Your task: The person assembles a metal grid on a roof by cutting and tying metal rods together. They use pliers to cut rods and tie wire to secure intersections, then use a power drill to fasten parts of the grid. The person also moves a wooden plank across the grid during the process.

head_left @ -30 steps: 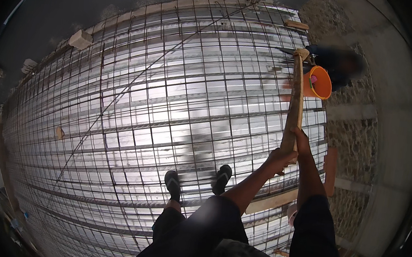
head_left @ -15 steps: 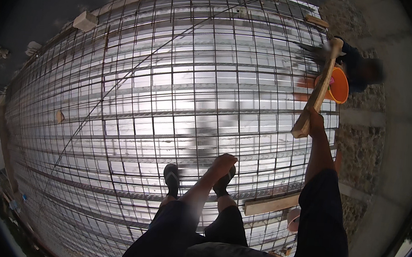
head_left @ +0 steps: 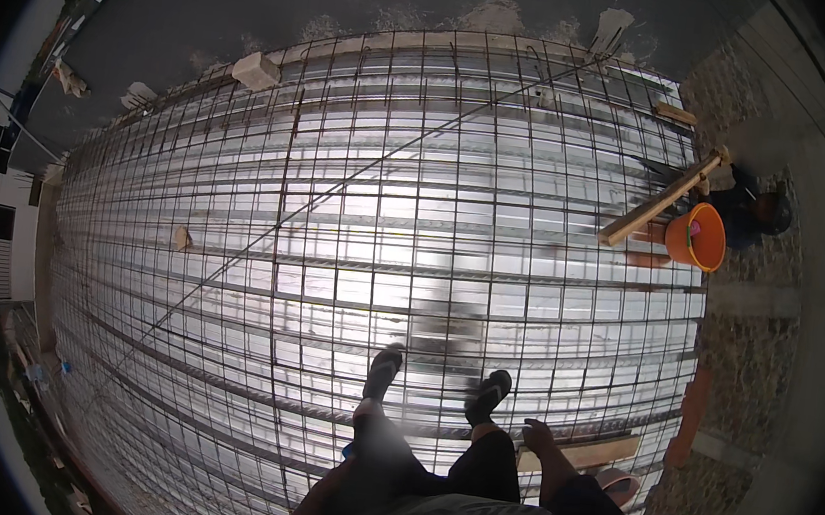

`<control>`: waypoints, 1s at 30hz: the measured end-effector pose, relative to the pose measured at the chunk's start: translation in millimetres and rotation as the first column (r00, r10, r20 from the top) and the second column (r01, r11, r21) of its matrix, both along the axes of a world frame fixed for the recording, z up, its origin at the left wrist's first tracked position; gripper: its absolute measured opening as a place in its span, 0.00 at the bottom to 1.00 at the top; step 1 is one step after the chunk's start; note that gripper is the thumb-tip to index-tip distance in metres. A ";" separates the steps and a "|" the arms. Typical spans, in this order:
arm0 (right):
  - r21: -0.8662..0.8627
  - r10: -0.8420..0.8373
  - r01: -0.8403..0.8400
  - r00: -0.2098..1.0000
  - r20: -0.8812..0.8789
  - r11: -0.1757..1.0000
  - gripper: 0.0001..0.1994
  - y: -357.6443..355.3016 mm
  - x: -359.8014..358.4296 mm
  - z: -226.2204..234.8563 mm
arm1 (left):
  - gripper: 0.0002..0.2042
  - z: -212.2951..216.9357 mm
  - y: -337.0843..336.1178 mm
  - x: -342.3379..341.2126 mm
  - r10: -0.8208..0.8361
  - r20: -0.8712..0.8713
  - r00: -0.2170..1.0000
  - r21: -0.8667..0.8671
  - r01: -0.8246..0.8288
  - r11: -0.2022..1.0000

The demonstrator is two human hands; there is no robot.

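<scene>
My right hand (head_left: 539, 436) hangs low near my right foot, fingers loosely apart and nothing seen in them. Under it, a flat wooden plank (head_left: 588, 451) lies across the steel bar mesh (head_left: 332, 259). My left forearm (head_left: 326, 485) reaches up from the lower edge beside my left leg; its hand is dark and its fingers cannot be made out. A small blue patch (head_left: 348, 449) shows there. Toward the far right, a long wooden beam (head_left: 662, 198) slants over the mesh, its upper end at another person's hand (head_left: 719, 161).
An orange bucket (head_left: 704, 238) stands by the other person (head_left: 754, 208) at the right edge. A round container (head_left: 618, 487) sits beyond the plank. A pale block (head_left: 256, 71) lies on the far edge, and a small chunk (head_left: 182, 238) on the mesh. My sandaled feet (head_left: 488, 396) stand on the grid.
My right hand has let go of the wooden beam and dropped back beside my leg. The beam is now with the other person. My left hand has drawn back, and the view has shifted.
</scene>
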State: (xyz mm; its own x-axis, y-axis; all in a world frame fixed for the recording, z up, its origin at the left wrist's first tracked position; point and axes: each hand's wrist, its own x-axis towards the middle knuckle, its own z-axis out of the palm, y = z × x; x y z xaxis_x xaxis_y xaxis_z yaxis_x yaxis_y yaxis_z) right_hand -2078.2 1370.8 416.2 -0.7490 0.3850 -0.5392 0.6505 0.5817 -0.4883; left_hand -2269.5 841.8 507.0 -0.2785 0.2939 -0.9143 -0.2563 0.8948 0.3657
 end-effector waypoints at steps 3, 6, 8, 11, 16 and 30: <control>-0.064 0.041 -0.022 0.952 0.303 0.998 0.27 -119.3 -56.7 134.3 | 0.12 25.7 -13.6 -40.6 0.060 -0.029 0.998 0.066 -0.058 0.996; -0.166 -0.106 0.167 0.940 0.324 0.972 0.25 -163.1 -66.4 164.0 | 0.10 32.9 -31.2 -105.1 -0.089 -0.170 0.981 0.276 0.134 0.952; -0.212 -0.198 0.277 0.923 0.330 0.937 0.24 -175.0 -79.4 180.9 | 0.10 42.2 -43.1 -156.9 -0.155 -0.246 0.957 0.327 0.233 0.916; -0.244 -0.361 0.455 0.866 0.347 0.856 0.22 -177.0 -78.3 204.8 | 0.12 81.3 -35.2 -221.4 -0.017 -0.305 0.952 0.347 0.127 0.929; -0.278 -0.679 0.777 0.629 0.378 0.565 0.20 -180.8 -26.2 230.5 | 0.12 65.5 -41.6 -293.7 -0.397 -0.652 0.646 0.171 0.635 0.753; -0.070 -0.602 0.648 0.738 0.306 0.759 0.14 -277.1 87.0 214.4 | 0.18 128.9 168.3 -296.2 -0.595 0.000 0.803 0.092 0.593 0.800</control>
